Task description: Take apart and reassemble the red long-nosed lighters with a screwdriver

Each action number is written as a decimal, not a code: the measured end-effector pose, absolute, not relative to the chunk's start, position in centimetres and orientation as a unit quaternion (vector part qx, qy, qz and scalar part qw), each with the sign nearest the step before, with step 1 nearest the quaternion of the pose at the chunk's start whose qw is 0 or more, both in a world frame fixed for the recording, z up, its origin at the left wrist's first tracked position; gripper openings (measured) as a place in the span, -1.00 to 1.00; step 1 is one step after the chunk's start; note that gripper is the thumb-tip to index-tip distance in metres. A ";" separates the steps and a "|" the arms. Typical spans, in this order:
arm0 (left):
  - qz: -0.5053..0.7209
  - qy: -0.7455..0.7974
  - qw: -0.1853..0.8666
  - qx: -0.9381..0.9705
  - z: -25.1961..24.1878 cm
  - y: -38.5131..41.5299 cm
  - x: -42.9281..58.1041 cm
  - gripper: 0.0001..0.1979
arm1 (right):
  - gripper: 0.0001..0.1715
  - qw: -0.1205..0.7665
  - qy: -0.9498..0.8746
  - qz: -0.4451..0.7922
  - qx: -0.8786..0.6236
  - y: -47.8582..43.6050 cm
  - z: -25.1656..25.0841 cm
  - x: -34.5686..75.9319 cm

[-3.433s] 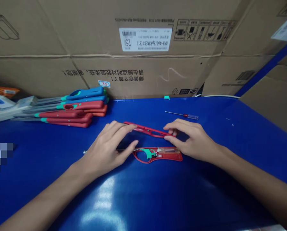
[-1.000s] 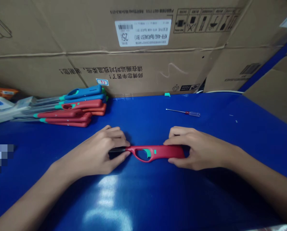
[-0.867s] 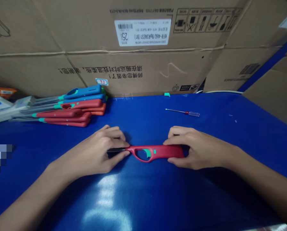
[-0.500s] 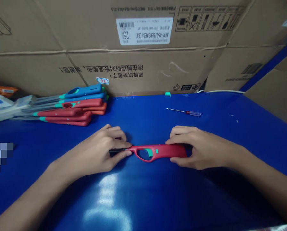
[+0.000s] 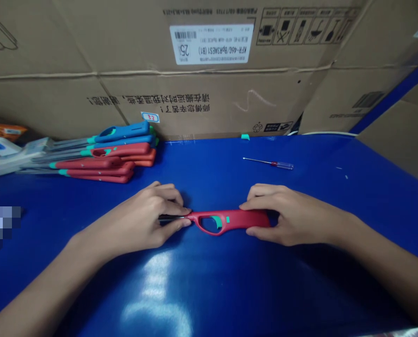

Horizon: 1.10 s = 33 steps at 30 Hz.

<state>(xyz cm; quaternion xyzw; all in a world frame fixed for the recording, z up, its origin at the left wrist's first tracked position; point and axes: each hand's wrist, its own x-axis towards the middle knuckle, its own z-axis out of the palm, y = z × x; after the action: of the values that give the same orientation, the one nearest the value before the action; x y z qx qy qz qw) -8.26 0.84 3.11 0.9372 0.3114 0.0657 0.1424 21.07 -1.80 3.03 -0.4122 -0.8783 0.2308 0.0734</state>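
A red long-necked lighter (image 5: 244, 219) with a green trigger and a green switch lies sideways over the blue table, held between my two hands. My left hand (image 5: 156, 215) pinches it at the front of the handle, where the dark metal neck begins; most of the neck is hidden behind that hand. At the other end, my right hand (image 5: 288, 215) grips the butt of the red handle, thumb on the near side and fingers on the far side.
Several blue and red lighters (image 5: 121, 152) lie piled at the back left, beside clear plastic packaging (image 5: 26, 157). A small screwdriver (image 5: 272, 163) and a green bit (image 5: 245, 136) rest at the back right. A cardboard wall (image 5: 142, 56) rises behind the blue table (image 5: 223, 290).
Both hands keep their hold on the lighter. Its butt end has shifted very slightly left with my right hand; the view has moved a touch.
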 end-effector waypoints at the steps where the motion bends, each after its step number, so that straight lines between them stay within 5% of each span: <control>1: 0.063 0.312 0.140 0.938 3.1 0.8 -8.3 -0.80 | -0.75 0.074 -0.878 0.231 -0.412 -1.8 3.0 21.1; 33: 0.074 0.316 0.170 0.931 2.9 0.9 -8.0 -0.84 | -0.76 0.053 -0.859 0.262 -0.436 -1.8 3.5 21.2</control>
<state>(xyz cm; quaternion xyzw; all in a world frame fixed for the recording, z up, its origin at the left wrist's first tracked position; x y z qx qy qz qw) -7.97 0.88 2.87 0.9306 0.3157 0.0740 0.1701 21.24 -1.85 3.55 -0.4360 -0.8594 0.2619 0.0529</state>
